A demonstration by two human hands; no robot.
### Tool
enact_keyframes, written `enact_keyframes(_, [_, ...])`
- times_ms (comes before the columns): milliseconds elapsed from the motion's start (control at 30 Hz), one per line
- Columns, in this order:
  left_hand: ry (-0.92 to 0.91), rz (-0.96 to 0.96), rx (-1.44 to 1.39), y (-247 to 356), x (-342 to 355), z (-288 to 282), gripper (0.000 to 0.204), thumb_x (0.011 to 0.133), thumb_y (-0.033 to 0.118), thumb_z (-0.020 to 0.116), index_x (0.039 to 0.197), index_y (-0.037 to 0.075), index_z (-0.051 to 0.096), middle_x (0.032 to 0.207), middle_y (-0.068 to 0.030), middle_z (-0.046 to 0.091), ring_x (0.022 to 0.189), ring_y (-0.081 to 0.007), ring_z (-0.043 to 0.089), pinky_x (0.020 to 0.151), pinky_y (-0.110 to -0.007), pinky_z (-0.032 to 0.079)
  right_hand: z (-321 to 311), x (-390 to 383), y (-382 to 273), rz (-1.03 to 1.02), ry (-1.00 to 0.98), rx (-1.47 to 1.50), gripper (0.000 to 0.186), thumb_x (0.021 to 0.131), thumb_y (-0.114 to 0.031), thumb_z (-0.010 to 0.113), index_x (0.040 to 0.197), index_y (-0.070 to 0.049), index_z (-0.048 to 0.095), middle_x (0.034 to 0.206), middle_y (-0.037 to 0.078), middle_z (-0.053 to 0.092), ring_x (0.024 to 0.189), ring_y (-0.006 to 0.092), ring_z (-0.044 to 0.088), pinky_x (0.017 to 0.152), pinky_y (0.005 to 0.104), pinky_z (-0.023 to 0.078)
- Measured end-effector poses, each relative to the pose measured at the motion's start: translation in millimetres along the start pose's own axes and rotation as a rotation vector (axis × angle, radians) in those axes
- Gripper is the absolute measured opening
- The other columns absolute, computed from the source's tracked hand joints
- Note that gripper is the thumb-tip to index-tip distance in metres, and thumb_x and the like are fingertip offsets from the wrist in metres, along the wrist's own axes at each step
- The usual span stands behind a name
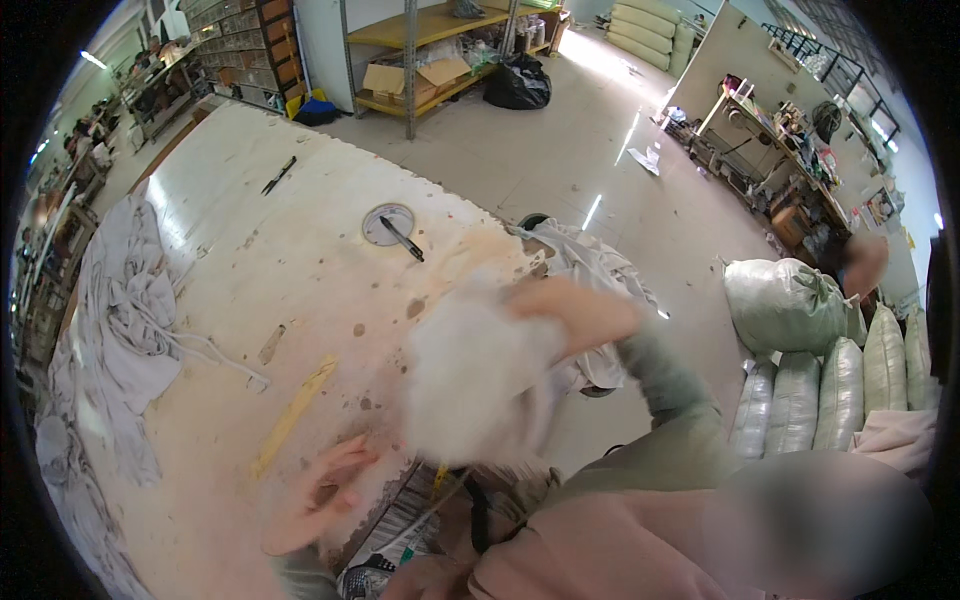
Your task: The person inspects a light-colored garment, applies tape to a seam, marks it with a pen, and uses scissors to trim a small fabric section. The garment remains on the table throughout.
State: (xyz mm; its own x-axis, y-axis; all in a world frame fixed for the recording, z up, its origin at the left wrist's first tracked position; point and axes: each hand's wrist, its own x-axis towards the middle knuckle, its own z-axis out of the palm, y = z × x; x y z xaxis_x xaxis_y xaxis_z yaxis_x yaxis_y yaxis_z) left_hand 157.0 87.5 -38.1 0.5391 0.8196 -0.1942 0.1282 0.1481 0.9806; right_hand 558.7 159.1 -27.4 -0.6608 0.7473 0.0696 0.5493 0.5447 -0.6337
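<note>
While right hand (572, 308) grips blurred white cloth (475, 375), left hand (315, 497) shows loosely parted fingers (345, 454).

White tbl (230, 270) (stained) w/ grey fabric (125, 300), yellow strip (293, 415), pen (402, 240) partly on rnd disc (373, 226).

A worker's right hand (565, 308) holds blurred white cloth (470, 380) near the view's centre, left hand (325, 490) half-curled at 7 o'clock; pen (404, 242) and round disc (376, 226) lie at 10, grey fabric (120, 310) at 9.
</note>
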Motion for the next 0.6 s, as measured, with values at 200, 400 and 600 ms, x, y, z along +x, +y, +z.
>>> enact_keyframes(200, [0.423, -0.121, 0.154, -17.2, 20.4, -85.9, 0.041, 0.094, 0.037, 0.051, 0.120, 0.006, 0.056, 0.116, -0.0060, 0.059, 0.107, -0.0164, 0.053, 0.093, -0.032, 0.040, -63.8, -112.2, 86.3, 0.929, 0.474, -0.689, 0.072, 0.060, -0.032, 0.080, 0.125, -0.012, 0.055, 0.109, 0.016, 0.059, 0.098, 0.0337, 0.060, 0.086, 0.0410, 0.047])
enact_keyframes(400, [0.772, -0.090, 0.211, -41.9, 21.3, -151.0, 0.036, 0.093, 0.035, 0.052, 0.119, 0.011, 0.057, 0.114, -0.0021, 0.058, 0.105, -0.0138, 0.051, 0.088, -0.031, 0.040, -30.3, -47.7, 96.7, 0.805, 0.544, -0.461, 0.066, 0.072, -0.034, 0.074, 0.130, -0.012, 0.051, 0.128, 0.019, 0.052, 0.111, 0.0341, 0.055, 0.091, 0.0412, 0.047])
enact_keyframes(600, [1.123, 0.188, 0.125, -73.6, 63.5, -212.3, 0.028, 0.091, 0.015, 0.051, 0.118, 0.009, 0.056, 0.109, -0.0035, 0.059, 0.099, -0.0112, 0.050, 0.082, -0.028, 0.040, 54.1, 117.2, 74.1, 0.002, 0.618, -0.294, 0.041, 0.084, -0.017, 0.064, 0.122, -0.006, 0.055, 0.128, 0.015, 0.052, 0.119, 0.0346, 0.049, 0.098, 0.0400, 0.041])
